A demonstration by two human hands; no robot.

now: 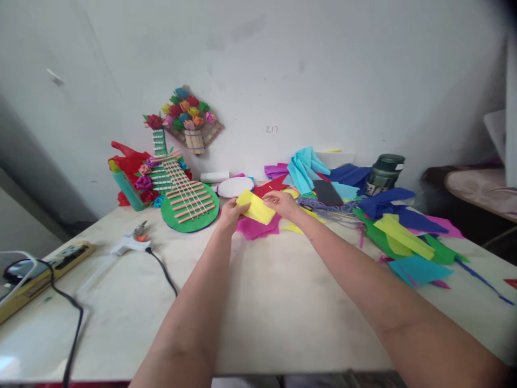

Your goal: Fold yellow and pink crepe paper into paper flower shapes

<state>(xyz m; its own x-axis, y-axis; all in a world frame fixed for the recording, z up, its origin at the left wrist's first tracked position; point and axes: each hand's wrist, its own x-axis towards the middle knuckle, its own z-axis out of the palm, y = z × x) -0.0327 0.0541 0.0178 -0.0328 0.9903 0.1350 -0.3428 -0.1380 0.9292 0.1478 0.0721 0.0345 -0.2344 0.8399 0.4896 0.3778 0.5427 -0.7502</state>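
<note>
A folded piece of yellow crepe paper (256, 209) is held up over the middle of the table. My left hand (230, 215) grips its left edge between thumb and fingers. At its upper right edge, my right hand (281, 203) is closed in a pinch that touches the paper; the fingertips are too small to show fine detail. Magenta crepe paper (258, 228) lies beneath the held piece. More yellow paper (294, 228) sits under my right wrist, and red paper (274, 186) is just behind the hands.
A green paper lute (189, 207) with flowers leans at the left. Nearer are a glue gun (131, 242), its black cord, and a power strip (67, 261). Coloured paper (404, 237), a phone (328, 193), yarn (323, 206) and a dark jar (385, 173) occupy the right.
</note>
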